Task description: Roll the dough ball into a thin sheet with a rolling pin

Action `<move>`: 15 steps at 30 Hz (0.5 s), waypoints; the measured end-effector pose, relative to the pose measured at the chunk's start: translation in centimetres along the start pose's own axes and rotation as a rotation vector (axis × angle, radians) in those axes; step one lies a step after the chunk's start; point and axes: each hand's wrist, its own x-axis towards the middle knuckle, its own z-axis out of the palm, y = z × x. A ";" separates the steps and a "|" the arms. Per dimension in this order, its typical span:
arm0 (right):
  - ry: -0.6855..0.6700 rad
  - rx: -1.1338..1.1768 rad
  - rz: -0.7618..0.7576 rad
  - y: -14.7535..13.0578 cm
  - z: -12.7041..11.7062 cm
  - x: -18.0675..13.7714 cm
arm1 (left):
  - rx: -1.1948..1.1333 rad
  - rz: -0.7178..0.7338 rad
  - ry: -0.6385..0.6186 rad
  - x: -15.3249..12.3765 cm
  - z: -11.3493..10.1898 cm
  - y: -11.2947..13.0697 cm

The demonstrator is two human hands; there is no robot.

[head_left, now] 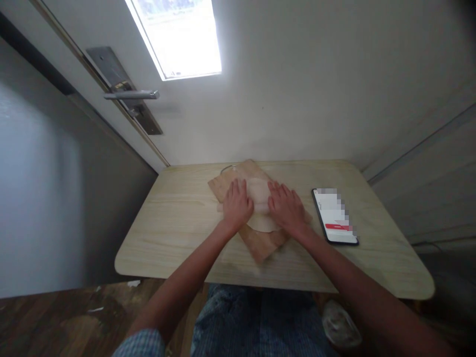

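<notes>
A pale flat sheet of dough [259, 194] lies on a wooden board [260, 243] in the middle of the light wood table [178, 218]. My left hand [236, 203] rests palm down on the dough's left side, fingers stretched forward. My right hand [286, 206] lies flat on its right side, fingers out too. Between the hands the dough seems to wrap something roller-shaped, but I cannot make it out. The dough's near edge shows below the hands.
A phone [334, 215] with a lit screen lies on the table right of the board. Behind the table is a white door with a metal lever handle [130, 95] and a bright window pane [182, 37]. Wooden floor shows at lower left.
</notes>
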 end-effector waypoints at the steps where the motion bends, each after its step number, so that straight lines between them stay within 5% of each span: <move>1: -0.004 -0.007 0.007 -0.1 0.1 -0.1 | 0.043 -0.012 -0.014 -0.1 0.1 0.3; 15: -0.175 0.001 -0.023 0.7 1.0 4.0 | 0.086 0.000 -0.104 3.8 1.0 0.4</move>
